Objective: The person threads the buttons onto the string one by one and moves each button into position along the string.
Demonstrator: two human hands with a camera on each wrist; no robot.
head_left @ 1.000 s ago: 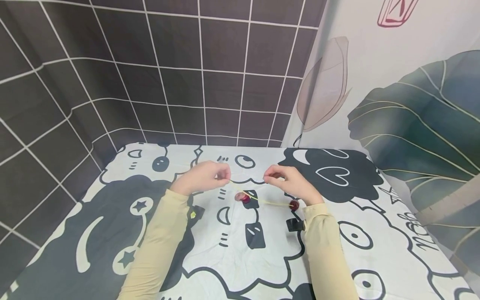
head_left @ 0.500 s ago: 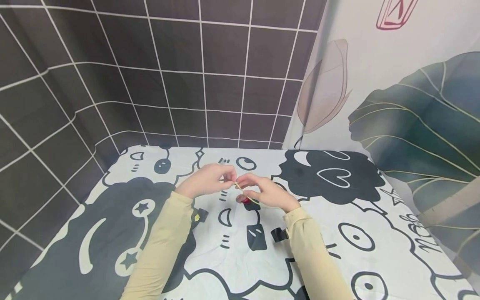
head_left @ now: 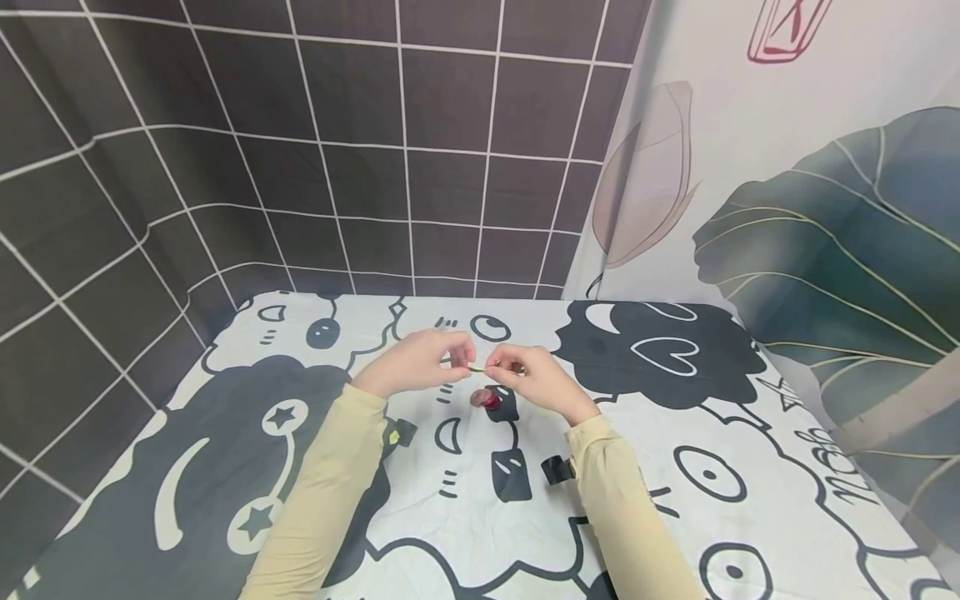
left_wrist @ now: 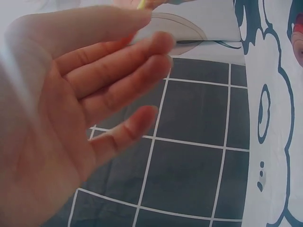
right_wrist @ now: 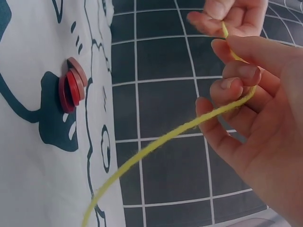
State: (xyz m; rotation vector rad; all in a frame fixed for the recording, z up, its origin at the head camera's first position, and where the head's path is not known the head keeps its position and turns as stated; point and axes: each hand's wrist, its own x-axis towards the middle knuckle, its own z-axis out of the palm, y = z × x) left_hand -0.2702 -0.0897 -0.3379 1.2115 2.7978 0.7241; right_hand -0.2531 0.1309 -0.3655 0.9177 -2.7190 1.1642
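A strand of yellow yarn runs between my two hands above the table. My left hand pinches one end of it between thumb and forefinger, its other fingers loosely bent in the left wrist view. Close beside it, my right hand pinches the same yarn a short way along. From there the yarn passes through the right fingers and trails down to the lower left of the right wrist view. Below the hands, a small pile of round red and pink discs lies on the patterned cloth.
A white cloth with black cartoon drawings covers the table. Behind it hangs a dark curtain with a white grid, and a leaf-print curtain hangs at the right. A black wrist device shows beside the right sleeve.
My right hand has come left, close to the left hand, and now pinches the yarn near its end. A dark red disc by the yarn at right has gone from the head view.
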